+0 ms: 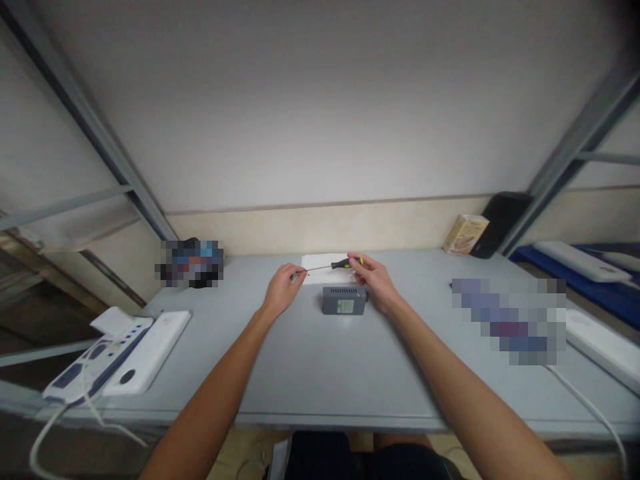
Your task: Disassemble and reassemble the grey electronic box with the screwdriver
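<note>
My right hand (371, 280) is closed on the black and yellow handle of a screwdriver (341, 265), its thin shaft pointing left. At the far end of that shaft, my left hand (286, 288) pinches with thumb and fingertips at the tip; whether a small part sits there is too fine to make out. Both hands are over a white sheet of paper (320, 261), with a tiny dark speck near the left fingertips. Just in front of the paper, a small dark grey box (344, 301) with a slotted top and a pale label rests on the desk.
The grey desk (300, 373) meets a wall behind. On the left lie a power strip (100, 357) and a white flat device (155, 353). A yellow box (465, 235) and a black case (501, 223) stand at back right. A white cable (587, 400) crosses the right side.
</note>
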Demonstrator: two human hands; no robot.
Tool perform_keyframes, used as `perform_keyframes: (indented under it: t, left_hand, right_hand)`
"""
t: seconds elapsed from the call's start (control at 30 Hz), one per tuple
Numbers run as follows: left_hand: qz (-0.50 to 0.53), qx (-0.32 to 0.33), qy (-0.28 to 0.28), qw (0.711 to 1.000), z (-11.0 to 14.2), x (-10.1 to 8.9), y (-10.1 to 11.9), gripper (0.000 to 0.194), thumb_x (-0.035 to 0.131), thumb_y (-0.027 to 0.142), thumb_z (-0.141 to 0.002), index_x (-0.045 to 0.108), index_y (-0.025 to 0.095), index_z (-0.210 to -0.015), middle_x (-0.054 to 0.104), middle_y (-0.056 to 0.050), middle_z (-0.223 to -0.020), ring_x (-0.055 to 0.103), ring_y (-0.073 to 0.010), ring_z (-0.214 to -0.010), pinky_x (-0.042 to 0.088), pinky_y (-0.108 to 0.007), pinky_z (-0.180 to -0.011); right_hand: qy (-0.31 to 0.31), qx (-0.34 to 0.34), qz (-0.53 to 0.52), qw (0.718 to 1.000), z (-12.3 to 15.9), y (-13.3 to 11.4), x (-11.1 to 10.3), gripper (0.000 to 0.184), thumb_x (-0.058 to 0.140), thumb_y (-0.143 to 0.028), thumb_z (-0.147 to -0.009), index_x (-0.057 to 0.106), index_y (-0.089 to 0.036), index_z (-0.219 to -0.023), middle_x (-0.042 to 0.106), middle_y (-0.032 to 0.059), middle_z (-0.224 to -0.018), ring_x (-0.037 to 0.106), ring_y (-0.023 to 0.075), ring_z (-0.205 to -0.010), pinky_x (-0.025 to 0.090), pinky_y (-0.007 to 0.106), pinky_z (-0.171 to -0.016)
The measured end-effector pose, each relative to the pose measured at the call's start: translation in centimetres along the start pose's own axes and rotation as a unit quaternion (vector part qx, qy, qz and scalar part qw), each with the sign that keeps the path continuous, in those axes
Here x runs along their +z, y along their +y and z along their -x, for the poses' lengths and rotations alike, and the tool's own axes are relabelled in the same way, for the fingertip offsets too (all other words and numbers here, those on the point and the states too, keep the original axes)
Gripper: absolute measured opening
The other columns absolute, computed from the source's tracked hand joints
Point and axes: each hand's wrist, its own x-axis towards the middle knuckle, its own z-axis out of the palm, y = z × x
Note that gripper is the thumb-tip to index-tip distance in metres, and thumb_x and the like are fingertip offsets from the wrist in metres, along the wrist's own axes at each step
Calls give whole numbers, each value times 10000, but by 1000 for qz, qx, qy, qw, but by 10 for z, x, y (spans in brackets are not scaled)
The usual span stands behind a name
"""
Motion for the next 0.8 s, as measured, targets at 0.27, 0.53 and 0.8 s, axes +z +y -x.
perform_keyframes:
  t: [0.27, 0.53, 0.8]
  left_hand:
    - [-14, 8, 6, 1000, 0, -1, -1, 188, 595, 327, -972, 734, 200, -975, 681, -47, -930, 576, -195, -858, 458, -320, -851]
    - [-27, 9, -14, 1000, 1, -4, 1, 224, 570, 353, -986, 747, 217, -997, 679, -58, -938, 609, -215, -926, 468, -340, -893]
    - [-21, 17, -47, 999, 1, -4, 2, 261, 548, 350, -1001, 760, 207, -1052, 681, -71, -965, 612, -222, -977, 466, -349, -910]
  right_hand:
    - [-2, -5, 4, 1000, 2, -6, 1, 549, 799, -556, -725, 759, -169, -1111, 541, -41, -646, 413, 101, -568, 296, 261, -550]
    - [-4, -13, 24, 1000, 3, -8, 0, 542, 798, -571, -708, 768, -188, -1091, 601, -20, -712, 424, 103, -585, 316, 264, -561]
    - [-23, -29, 39, 999, 0, -7, -4, 529, 795, -543, -733, 759, -186, -1121, 603, -20, -715, 418, 105, -592, 309, 264, -570]
